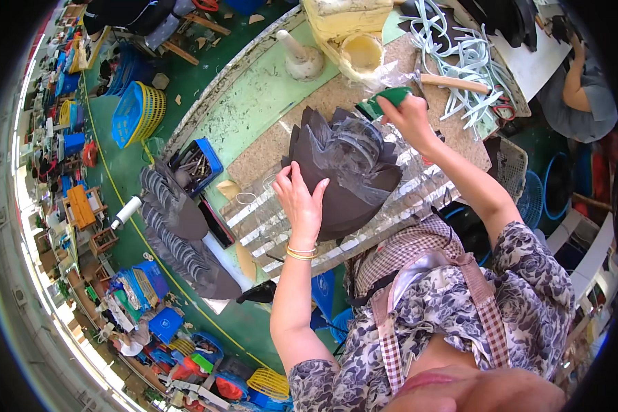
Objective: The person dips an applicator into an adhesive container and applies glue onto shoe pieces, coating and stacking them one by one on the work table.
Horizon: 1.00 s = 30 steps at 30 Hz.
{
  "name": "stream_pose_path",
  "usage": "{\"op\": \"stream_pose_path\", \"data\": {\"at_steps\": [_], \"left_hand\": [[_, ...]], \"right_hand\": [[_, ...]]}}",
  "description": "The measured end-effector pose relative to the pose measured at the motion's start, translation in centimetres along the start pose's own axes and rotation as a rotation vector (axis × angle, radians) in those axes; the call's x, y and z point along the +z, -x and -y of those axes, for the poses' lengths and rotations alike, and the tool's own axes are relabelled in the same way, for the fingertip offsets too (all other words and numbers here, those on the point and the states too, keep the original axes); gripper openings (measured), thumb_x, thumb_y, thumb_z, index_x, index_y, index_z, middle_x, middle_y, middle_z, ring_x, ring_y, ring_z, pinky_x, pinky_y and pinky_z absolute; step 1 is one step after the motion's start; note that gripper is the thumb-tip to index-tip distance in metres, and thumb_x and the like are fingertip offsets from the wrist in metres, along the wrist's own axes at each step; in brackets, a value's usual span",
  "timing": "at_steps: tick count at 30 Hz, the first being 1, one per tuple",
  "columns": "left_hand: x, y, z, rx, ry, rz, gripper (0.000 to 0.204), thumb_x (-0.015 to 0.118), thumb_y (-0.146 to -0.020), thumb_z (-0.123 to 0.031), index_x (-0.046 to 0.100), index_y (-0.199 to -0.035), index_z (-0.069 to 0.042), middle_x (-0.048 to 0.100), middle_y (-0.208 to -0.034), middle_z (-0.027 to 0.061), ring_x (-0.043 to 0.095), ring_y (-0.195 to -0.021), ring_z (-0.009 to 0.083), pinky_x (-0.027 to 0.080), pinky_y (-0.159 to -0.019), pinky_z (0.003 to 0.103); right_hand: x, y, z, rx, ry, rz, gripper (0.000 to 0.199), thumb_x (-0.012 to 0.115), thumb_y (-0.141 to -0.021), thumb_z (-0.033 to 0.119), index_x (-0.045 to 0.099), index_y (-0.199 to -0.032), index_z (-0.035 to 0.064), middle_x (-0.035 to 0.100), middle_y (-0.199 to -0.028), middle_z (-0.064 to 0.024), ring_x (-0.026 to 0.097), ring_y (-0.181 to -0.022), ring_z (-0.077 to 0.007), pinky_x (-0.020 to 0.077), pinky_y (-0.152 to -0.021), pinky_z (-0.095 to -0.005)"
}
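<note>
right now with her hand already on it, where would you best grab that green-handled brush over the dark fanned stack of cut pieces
Take the green-handled brush by its wide green handle end, from the right side, as the right hand does. Its narrower working end points left toward the dark fanned stack, which the left hand presses flat.

A stack of dark brown, leather-like cut pieces (343,172) lies fanned out on the tabletop, their pointed tips spreading outward like petals. Glossy streaks, perhaps wet glue, shine across the top pieces. A green-handled brush (384,99) is held tilted above the stack's far edge, its bristle end pointing down toward the pieces.
</note>
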<state>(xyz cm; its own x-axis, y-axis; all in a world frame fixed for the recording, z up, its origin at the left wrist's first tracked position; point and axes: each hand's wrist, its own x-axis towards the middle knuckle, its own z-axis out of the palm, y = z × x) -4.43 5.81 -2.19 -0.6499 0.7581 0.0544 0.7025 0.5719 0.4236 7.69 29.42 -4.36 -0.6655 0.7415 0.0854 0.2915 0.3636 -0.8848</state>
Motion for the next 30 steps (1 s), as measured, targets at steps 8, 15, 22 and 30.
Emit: {"op": "stream_pose_path", "data": {"at_steps": [8,15,22,30], "left_hand": [[-0.3,-0.3,-0.2,0.01,-0.007,0.021,0.066,0.076,-0.068,-0.02,0.044,-0.121,0.005,0.044,-0.114,0.0199,0.041,-0.101,0.0354,0.036,-0.088,0.042],[-0.1,-1.6,-1.1,0.067,0.01,0.038,0.072,0.077,-0.065,-0.016,0.041,-0.124,0.004,0.044,-0.108,0.0183,0.041,-0.1,0.035,0.035,-0.09,0.041],[0.5,0.1,1.5,0.351,0.265,-0.148,0.021,0.066,-0.059,-0.006,0.049,-0.071,-0.006,0.046,-0.073,0.0056,0.047,-0.08,0.0263,0.037,-0.079,0.038],[1.7,-0.4,1.4,0.581,0.076,-0.163,0.012,0.059,-0.061,-0.012,0.051,-0.069,-0.008,0.055,-0.087,0.0032,0.052,-0.087,0.0225,0.039,-0.082,0.04]], "right_hand": [[1.8,0.6,3.5,-0.295,-0.14,0.22,0.012,0.063,-0.081,0.015,0.065,-0.083,0.0027,0.062,-0.07,-0.0089,0.063,-0.055,-0.0179,0.0475,-0.049,-0.0287],[7.9,-4.4,1.2,-0.314,0.112,-0.009,0.032,0.067,-0.075,0.029,0.054,-0.063,0.0018,0.057,-0.063,-0.019,0.058,-0.06,-0.0369,0.0464,-0.054,-0.0421],[-2.4,-1.2,0.6,0.163,-0.278,0.075,0.022,0.062,-0.084,0.022,0.065,-0.085,0.0001,0.063,-0.061,-0.0039,0.059,-0.052,-0.0079,0.0442,-0.046,-0.0201],[-1.4,2.6,3.7,0.026,-0.481,0.495,0.018,0.062,-0.083,0.017,0.062,-0.078,-0.001,0.06,-0.058,-0.0065,0.059,-0.049,-0.0116,0.0457,-0.047,-0.0263]]}}
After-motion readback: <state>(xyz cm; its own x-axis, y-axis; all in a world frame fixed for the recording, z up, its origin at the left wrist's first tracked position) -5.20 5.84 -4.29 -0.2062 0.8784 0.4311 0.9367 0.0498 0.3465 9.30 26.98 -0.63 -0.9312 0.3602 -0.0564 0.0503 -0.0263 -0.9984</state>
